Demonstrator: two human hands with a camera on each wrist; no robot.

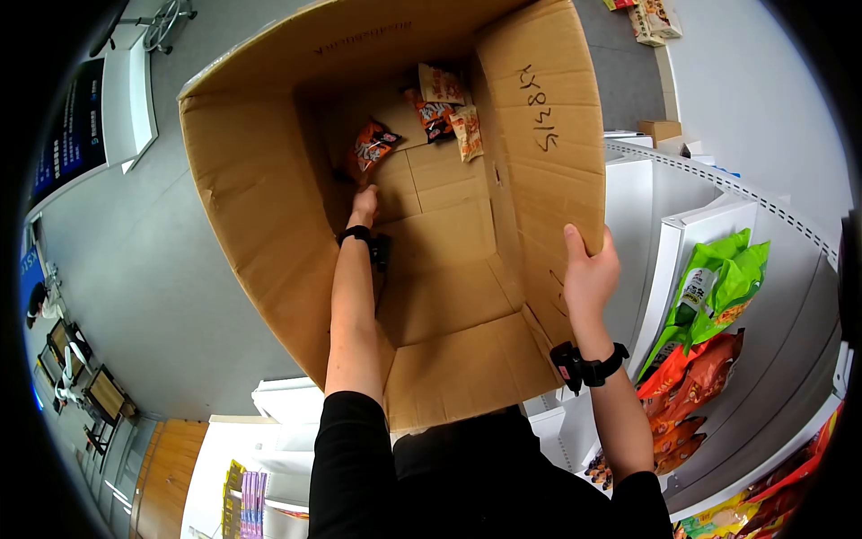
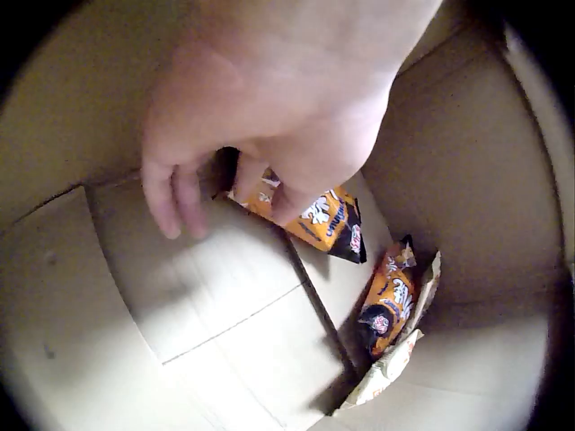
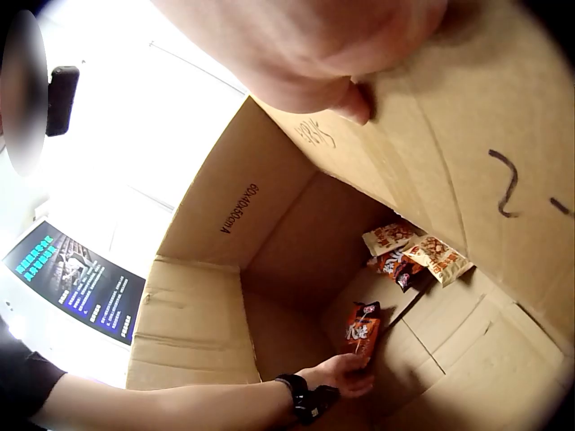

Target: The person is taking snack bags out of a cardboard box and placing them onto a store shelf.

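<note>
A large cardboard box (image 1: pixel 458 301) stands tilted before me with its flaps spread. My left hand (image 1: pixel 364 207) reaches deep inside and pinches the near end of an orange-and-black snack bag (image 1: pixel 373 145). In the left wrist view, the thumb and index finger are at that bag (image 2: pixel 328 224), while other fingers hang apart from it. At the box's far right corner lie another orange-and-black snack bag (image 1: pixel 435 117) and two cream-coloured packets (image 1: pixel 468 133). My right hand (image 1: pixel 594 274) grips the edge of the right flap (image 1: pixel 548 135), thumb on its inner face, other fingers mostly hidden behind.
Shelving on the right holds green bags (image 1: pixel 709 287) and red bags (image 1: pixel 691 386). A white unit at lower left carries purple packs (image 1: pixel 253 503). Beyond the box, a small carton (image 1: pixel 661 132) sits by the wall. Grey floor (image 1: pixel 180 269) extends along the left.
</note>
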